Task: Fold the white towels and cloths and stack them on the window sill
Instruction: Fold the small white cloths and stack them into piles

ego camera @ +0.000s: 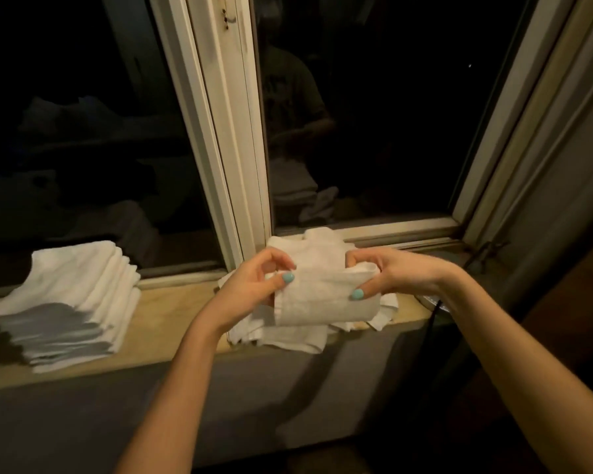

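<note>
Pinching a white cloth [322, 292] (half folded) by its sides, the left hand [254, 285] and right hand [387, 275] hold it above a loose pile [298, 333] on the window sill [172, 323], right of a folded stack [72, 302].

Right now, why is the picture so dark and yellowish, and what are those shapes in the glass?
Head view: dim warm light tints the window sill; black glass faintly mirrors the loose towels; a grey shadow covers the near side of the folded stack; the wide lens slants the window frame.
</note>
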`<state>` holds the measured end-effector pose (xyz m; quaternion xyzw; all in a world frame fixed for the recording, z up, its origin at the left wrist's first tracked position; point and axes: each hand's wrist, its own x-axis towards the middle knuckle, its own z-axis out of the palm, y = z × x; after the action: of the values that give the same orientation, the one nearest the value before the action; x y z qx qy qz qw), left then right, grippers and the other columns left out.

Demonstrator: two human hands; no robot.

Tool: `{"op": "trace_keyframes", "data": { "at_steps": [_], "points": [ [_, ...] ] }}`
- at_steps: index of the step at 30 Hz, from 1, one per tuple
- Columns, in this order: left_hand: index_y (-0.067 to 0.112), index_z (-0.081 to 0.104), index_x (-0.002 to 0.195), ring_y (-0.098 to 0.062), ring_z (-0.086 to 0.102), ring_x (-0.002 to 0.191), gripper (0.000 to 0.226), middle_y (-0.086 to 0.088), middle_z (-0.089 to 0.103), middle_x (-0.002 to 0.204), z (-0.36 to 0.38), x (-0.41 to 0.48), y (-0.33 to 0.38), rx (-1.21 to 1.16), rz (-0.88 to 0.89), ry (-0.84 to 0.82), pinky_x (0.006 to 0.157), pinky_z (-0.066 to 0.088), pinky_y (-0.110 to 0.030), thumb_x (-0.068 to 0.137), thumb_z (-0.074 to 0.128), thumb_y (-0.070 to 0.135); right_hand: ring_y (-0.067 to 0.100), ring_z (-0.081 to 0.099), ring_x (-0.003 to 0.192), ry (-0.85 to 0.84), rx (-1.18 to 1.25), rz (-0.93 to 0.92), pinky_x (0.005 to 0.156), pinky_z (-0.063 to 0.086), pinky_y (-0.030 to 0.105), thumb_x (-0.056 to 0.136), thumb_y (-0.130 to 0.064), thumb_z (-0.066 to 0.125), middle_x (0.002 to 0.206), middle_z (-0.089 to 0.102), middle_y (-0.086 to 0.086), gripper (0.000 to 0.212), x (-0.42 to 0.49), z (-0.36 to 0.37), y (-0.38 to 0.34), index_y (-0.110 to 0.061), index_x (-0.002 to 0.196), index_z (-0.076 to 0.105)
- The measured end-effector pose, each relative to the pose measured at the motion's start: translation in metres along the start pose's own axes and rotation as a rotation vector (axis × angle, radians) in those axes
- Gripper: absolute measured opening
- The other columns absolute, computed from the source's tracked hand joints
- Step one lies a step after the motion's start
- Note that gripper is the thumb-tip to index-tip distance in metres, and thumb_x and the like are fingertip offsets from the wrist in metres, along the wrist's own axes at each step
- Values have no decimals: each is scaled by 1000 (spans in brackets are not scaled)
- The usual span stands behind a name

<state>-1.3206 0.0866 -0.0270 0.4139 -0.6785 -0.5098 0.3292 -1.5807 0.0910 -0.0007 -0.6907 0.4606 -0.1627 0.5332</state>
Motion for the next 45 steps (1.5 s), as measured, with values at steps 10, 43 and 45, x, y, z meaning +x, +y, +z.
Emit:
{"op": "trace_keyframes", "data": {
  "at_steps": [10, 43, 45],
  "points": [
    [20, 57, 106, -10, 60, 97, 10, 6, 58, 113, -3, 27, -18, 75, -53, 238, 64, 52, -20, 97, 53, 22, 19, 69, 95, 349, 88, -3, 74, 60, 36, 92, -26, 60, 109, 64, 6, 25, 33, 8, 32, -10, 110, 56],
    [17, 34, 138, -15, 60, 96, 56, -1, 56, 116, -24, 121, -56, 139, -267, 283, 72, 52, -27, 91, 64, 25, 21, 64, 85, 747, 47, 223, 81, 57, 40, 90, -41, 62, 104, 62, 7, 48, 115, -12, 57, -15, 128, 48],
    [17, 32, 143, -20, 56, 109, 65, -7, 52, 132, -24, 122, -58, 269, -298, 238, 86, 52, -36, 89, 67, 27, 20, 64, 82, 825, 14, 262, 79, 57, 40, 93, -39, 57, 98, 65, 7, 40, 115, -22, 67, -11, 122, 55]
  ]
}}
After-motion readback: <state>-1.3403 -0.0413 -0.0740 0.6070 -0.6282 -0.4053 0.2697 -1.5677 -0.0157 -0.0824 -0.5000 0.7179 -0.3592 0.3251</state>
